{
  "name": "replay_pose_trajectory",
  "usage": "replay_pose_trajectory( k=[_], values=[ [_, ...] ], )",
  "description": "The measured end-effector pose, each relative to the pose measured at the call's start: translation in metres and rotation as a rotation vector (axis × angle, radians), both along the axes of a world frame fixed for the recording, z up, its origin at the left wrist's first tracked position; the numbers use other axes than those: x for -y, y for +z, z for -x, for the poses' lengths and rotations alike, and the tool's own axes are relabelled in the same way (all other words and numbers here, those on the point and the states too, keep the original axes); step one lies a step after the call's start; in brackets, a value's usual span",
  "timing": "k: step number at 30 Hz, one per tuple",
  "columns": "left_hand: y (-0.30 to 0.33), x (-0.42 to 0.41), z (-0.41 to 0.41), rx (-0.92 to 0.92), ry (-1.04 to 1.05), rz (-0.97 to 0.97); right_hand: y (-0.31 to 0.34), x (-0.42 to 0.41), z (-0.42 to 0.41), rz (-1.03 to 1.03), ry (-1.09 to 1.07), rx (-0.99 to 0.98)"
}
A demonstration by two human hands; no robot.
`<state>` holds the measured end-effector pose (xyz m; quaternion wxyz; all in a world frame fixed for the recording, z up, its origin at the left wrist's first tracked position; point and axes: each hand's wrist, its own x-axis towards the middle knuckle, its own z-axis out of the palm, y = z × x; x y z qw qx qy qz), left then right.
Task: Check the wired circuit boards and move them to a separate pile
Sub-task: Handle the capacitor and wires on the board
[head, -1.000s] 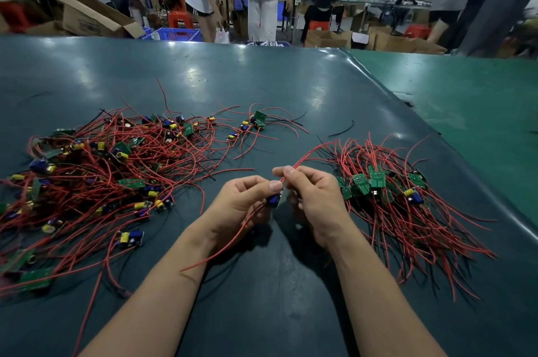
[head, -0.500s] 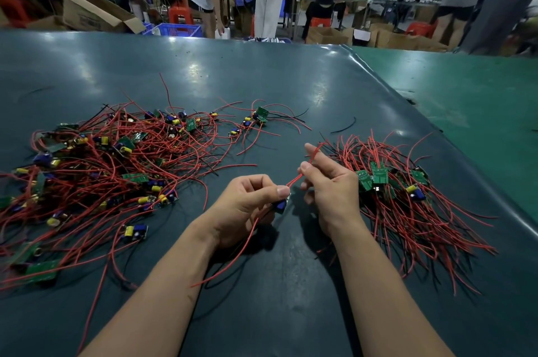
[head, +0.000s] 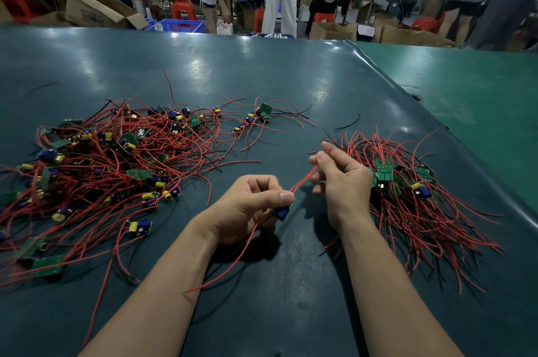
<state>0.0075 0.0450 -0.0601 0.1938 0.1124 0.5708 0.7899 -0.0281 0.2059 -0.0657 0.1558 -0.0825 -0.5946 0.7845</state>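
Far left I see the big pile (head: 102, 170): a loose tangle of thin red wires, a few black ones, small flat green boards, yellow cylinders and blue blocks scattered through it. It sprawls over the table (head: 262, 71), a dark teal sheet, smooth and glossy with pale glare patches.

Center: my left hand (head: 247, 208) is curled, thumb pressed over the top, gripping a small circuit board (head: 282, 212); only its blue, boxy part shows below the thumb. It is held just above the table, between the two piles. One red wire (head: 302, 180) runs up from it to my right hand (head: 340, 179), which pinches the strand between thumb and forefinger, other fingers loosely bent. Another red lead trails down toward the near edge.

Right: the smaller pile (head: 407, 190), wires fanned out straighter, green boards clustered near its middle, just behind my right hand.
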Motion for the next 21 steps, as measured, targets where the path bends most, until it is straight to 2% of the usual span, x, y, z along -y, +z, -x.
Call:
replay_pose_trajectory(
  k=[6,9,14,18,21],
  values=[
    [0.000,0.000,0.001,0.001,-0.011,-0.007,-0.002,0.000,0.002,-0.016,-0.056,-0.012],
    [0.001,-0.002,0.003,0.045,0.068,-0.111,0.001,0.006,-0.002,0.033,0.031,0.091],
    [0.001,-0.003,0.007,0.071,0.204,-0.149,0.004,0.014,-0.015,-0.083,0.181,0.164],
    [0.002,-0.005,0.002,0.044,0.133,-0.074,0.005,0.016,-0.021,-0.009,0.307,0.159],
    [0.001,-0.003,0.001,0.041,0.063,-0.085,0.007,0.014,-0.015,0.103,0.253,0.167]
  ],
)
